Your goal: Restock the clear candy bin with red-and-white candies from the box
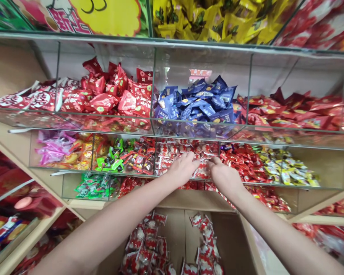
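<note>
clear-walled shelves [172, 41]; hands [181, 170] at glossy, crinkled red-white packets [172, 149]

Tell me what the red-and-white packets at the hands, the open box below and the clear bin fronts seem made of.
Red-and-white packets: probably thin plastic film, glossy, judging by bright highlights and crimped-looking ends.
Open box: likely cardboard, matte plain brown with a visible seam.
Clear bin fronts: smooth, transparent, reflective; acrylic or glass, I can't tell which.
</note>
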A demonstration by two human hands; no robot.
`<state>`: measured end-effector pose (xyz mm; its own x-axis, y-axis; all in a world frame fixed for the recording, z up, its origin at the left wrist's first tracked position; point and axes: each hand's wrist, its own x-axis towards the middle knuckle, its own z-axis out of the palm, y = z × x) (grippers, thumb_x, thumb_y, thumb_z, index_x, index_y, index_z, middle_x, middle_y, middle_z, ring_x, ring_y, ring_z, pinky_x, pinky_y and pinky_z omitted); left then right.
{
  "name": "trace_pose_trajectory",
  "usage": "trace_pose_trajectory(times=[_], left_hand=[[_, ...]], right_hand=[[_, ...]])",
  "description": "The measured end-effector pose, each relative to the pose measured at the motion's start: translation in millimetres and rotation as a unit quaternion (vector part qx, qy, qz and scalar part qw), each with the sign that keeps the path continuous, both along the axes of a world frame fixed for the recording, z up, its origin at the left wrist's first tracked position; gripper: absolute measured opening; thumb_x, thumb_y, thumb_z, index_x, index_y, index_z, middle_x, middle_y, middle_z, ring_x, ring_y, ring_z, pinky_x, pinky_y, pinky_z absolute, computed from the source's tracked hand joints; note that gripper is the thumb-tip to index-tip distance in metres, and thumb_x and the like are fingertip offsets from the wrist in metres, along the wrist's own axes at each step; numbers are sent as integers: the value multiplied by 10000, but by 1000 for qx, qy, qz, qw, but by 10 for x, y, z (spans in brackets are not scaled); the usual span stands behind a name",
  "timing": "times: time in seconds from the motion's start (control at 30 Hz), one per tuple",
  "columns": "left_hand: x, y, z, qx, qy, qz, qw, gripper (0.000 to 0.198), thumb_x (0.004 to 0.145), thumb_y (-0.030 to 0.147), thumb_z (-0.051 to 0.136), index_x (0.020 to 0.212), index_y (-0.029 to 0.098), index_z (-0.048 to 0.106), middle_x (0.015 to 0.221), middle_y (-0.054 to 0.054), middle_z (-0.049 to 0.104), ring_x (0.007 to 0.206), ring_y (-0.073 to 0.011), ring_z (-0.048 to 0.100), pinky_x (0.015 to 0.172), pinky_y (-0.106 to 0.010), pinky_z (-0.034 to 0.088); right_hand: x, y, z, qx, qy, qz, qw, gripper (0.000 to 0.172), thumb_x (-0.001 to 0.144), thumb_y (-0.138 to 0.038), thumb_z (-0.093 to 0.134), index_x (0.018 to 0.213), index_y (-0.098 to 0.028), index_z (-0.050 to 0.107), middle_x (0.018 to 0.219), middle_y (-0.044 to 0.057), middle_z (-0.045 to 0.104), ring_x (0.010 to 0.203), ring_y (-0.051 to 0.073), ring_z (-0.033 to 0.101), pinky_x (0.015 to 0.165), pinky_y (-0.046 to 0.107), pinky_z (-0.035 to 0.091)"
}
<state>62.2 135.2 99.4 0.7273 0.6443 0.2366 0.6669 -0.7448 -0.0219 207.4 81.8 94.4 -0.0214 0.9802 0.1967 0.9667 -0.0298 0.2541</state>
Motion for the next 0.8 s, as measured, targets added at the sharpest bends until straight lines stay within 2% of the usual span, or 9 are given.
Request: trace_pose_trajectory(times=[0.1, 0.17, 0.27, 0.37, 0.5, 0.6, 0.7, 0.8], left_hand=[[60, 8, -1, -11, -2, 3, 1000, 258, 878, 250, 320, 977, 202, 552, 970, -58, 469, 908, -212, 457, 690, -291, 361], [95, 7, 3, -12, -4, 18, 1000, 265, 881, 241, 306, 955, 186, 554, 950, -62, 478, 886, -210, 470, 673, -290, 361], [101, 1, 35, -11, -10, 31, 999, 268, 879, 212, 295, 965, 182, 546, 941, -63, 482, 883, -210, 471, 653, -287, 359], [25, 1, 85, 22, -14, 32, 999, 262, 845, 147, 326, 955, 186, 561, 923, -67, 484, 870, -218, 468, 643, -296, 359], [-176, -51, 104, 60, -32, 15, 998, 260, 805, 105, 359, 893, 178, 592, 852, -63, 493, 781, -195, 480, 631, -294, 373], [-362, -177, 30, 42, -83, -6, 996, 257, 830, 139, 355, 887, 181, 602, 808, -44, 500, 740, -161, 489, 641, -271, 395], [-525, -293, -99, 19, -136, -18, 990, 256, 836, 153, 370, 913, 195, 611, 791, -31, 517, 736, -141, 501, 665, -252, 410], [-621, -291, -200, 16, -157, -2, 987, 254, 839, 161, 383, 955, 196, 607, 807, -33, 529, 755, -141, 507, 690, -251, 417]], right_hand=[[1, 32, 2, -38, -6, 6, 999, 296, 873, -147, 304, 878, -121, 599, 1020, 140, 575, 714, 185, 649, 551, 267, 475], [7, 38, 7, -42, 5, 16, 999, 299, 872, -149, 306, 862, -116, 603, 991, 141, 593, 740, 192, 648, 566, 265, 479], [42, -9, -26, -17, 23, 25, 999, 284, 878, -173, 315, 953, -132, 585, 1074, 136, 580, 790, 177, 641, 602, 240, 485], [99, -104, -113, 24, 33, 34, 999, 303, 882, -170, 304, 1085, -160, 528, 1223, 112, 506, 844, 165, 627, 637, 236, 493], [153, -209, -202, 13, 37, 52, 998, 332, 862, -126, 320, 1138, -186, 493, 1263, 84, 479, 824, 153, 629, 607, 227, 496], [144, -210, -165, 18, 37, 54, 998, 310, 867, -140, 326, 1120, -194, 496, 1215, 82, 511, 802, 156, 631, 582, 227, 487], [89, -117, -53, 27, 37, 50, 998, 262, 880, -181, 320, 1043, -188, 525, 1075, 82, 572, 754, 166, 634, 564, 237, 476], [10, 42, 57, 3, 26, 77, 997, 234, 863, -152, 340, 964, -179, 549, 976, 75, 591, 743, 173, 634, 561, 236, 468]])
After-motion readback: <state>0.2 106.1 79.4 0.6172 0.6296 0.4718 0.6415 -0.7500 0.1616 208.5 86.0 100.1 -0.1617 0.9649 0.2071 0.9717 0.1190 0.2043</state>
